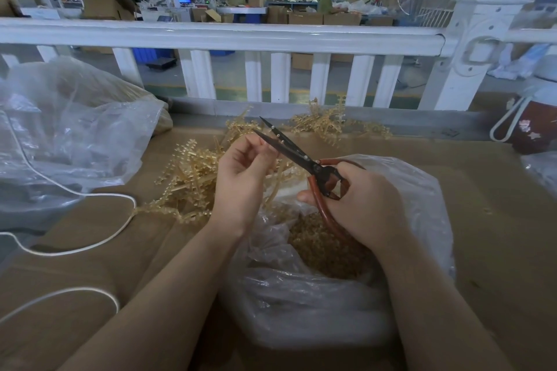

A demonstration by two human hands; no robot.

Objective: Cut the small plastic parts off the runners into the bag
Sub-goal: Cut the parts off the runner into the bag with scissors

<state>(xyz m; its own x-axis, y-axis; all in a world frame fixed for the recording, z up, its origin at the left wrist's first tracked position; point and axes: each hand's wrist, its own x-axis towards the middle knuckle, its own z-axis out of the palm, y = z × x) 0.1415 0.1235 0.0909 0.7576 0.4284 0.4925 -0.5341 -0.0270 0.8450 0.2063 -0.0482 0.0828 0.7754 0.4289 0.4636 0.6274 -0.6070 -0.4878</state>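
Centrally, right hand (361, 202) grips red-handled black scissors (304, 159), blades parted, over clear plastic bag (422, 190) of cut amber parts (325, 247) near table's (497, 220) front edge; left hand (241, 178) pinches a thin amber runner (272, 144) at the blades; tangled amber runners (187, 178) heaped toward far edge.

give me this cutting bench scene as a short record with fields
left hand: left hand pinches a thin tan plastic runner at the blades
right hand: right hand grips the red-handled black scissors, blades open
bag: clear plastic bag under both hands, holding small tan cut parts
supply: tangled pile of tan runners on the brown cardboard surface
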